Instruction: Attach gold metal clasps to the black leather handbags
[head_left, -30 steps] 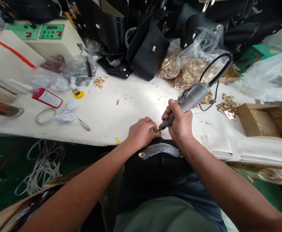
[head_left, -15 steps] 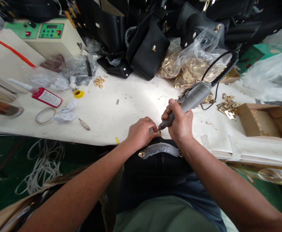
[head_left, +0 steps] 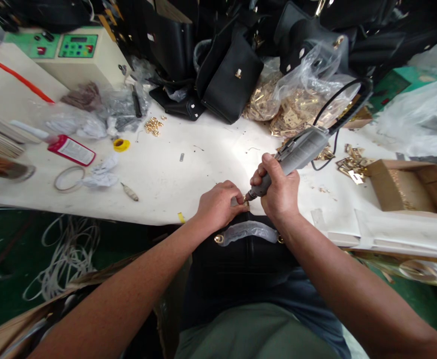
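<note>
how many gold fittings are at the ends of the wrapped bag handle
2. The left fitting is at one end of the handle, near the left hand; the right fitting is at the other end, beside the right forearm, which may hide part of it.

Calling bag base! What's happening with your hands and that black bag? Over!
Right hand gripping grey tool, tip at gold piece. Left hand pinching gold piece. Black bag between forearms, handle wrapped. Nothing seen blocking tip.

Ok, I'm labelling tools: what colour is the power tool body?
The tool body is grey; see the head view.
</note>
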`<action>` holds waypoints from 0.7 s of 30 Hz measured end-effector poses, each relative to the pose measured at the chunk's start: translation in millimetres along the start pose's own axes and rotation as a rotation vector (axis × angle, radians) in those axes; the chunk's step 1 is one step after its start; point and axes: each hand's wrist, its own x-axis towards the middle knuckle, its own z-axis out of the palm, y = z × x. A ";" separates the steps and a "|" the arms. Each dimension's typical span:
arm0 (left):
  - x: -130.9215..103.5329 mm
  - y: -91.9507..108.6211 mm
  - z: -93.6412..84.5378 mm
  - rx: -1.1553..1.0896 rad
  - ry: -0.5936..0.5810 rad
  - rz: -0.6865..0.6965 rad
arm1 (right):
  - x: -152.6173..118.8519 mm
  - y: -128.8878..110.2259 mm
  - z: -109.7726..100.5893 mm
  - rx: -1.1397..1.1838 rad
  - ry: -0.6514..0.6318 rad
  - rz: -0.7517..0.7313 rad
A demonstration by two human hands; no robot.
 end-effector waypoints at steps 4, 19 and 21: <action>-0.1 1.0 -0.5 0.003 0.002 -0.006 | -0.5 0.9 -0.4 0.004 -0.005 0.009; -0.2 2.8 -1.9 0.022 0.011 -0.021 | 1.5 1.5 -1.5 -0.045 -0.031 -0.050; -0.3 2.5 -1.5 0.031 0.014 -0.014 | 3.2 0.4 -1.9 -0.044 -0.019 -0.062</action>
